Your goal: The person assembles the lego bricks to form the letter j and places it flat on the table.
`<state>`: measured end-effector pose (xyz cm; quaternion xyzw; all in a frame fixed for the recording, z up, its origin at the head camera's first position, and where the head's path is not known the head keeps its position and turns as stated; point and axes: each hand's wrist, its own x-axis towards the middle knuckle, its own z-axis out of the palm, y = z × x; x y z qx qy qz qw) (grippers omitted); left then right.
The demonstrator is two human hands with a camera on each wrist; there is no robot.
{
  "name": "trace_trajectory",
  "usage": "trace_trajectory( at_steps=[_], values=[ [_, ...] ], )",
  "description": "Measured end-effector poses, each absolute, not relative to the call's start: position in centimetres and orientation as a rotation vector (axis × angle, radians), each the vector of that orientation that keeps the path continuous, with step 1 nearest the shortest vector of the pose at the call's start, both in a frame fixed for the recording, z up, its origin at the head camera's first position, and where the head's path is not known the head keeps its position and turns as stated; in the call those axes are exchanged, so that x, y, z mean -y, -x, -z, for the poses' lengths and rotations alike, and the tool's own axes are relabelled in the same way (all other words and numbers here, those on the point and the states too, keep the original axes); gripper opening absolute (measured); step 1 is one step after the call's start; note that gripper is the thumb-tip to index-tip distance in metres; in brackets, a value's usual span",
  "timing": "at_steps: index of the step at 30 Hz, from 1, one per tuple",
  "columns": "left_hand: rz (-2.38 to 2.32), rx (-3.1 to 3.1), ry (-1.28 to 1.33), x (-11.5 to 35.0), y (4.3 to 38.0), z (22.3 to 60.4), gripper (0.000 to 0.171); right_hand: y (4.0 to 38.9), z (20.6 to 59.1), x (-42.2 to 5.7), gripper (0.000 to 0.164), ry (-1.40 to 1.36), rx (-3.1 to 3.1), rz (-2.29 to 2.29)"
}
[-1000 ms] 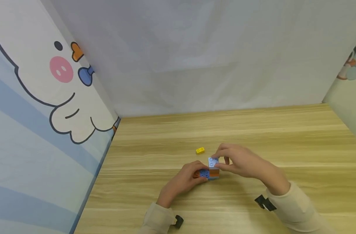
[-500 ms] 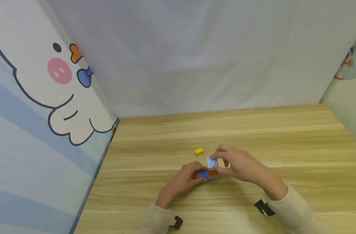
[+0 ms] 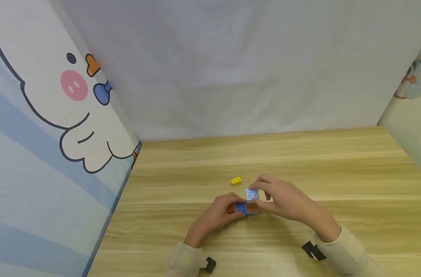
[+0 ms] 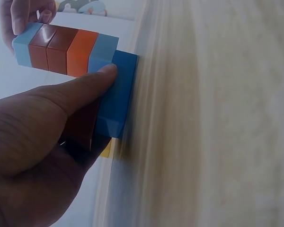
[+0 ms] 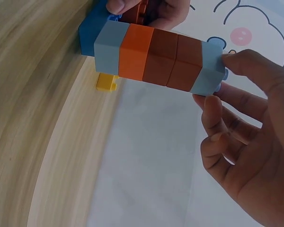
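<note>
A tower of toy building bricks [image 5: 149,54] stands upright on the table. From the top it runs light blue, brown, brown, orange, light blue. Under it lies a larger blue base brick [image 4: 116,104], flat on the wood. My right hand [image 3: 283,198] pinches the topmost light blue brick [image 5: 209,66] between thumb and fingers. At the base, my left hand [image 3: 217,213] grips from the left side, its thumb against the blue bricks. Within that hand a reddish-brown brick [image 4: 81,125] sits on the base beside the tower, partly hidden by the fingers.
Behind the tower a small yellow brick [image 3: 236,181] lies loose on the wooden table [image 3: 169,161]. A pale curtain [image 3: 231,69] closes off the far edge, and a cartoon-printed panel [image 3: 34,115] stands along the left.
Both hands keep their holds on the bricks. Everything has shifted slightly in the head view as the camera moves; the tower looks the same.
</note>
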<state>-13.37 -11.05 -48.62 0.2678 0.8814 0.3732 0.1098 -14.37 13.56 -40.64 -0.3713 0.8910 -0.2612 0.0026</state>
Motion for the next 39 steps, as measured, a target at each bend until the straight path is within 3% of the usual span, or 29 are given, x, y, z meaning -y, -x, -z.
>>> trace_trajectory(
  at_steps=[11,23,39],
  values=[
    [-1.072,-2.663,-0.783,12.2,12.6,48.6,0.043,13.3,41.0,-14.0,0.035,1.179,-2.863,0.791],
    [-1.165,-2.662,-0.768,13.5,12.3,47.6,0.041,13.1,41.8,-14.0,0.034,1.184,-2.941,0.801],
    [-1.123,-2.694,-0.784,12.4,12.8,47.9,0.038,16.8,41.2,-14.9,0.025,1.074,-2.92,0.745]
  ],
)
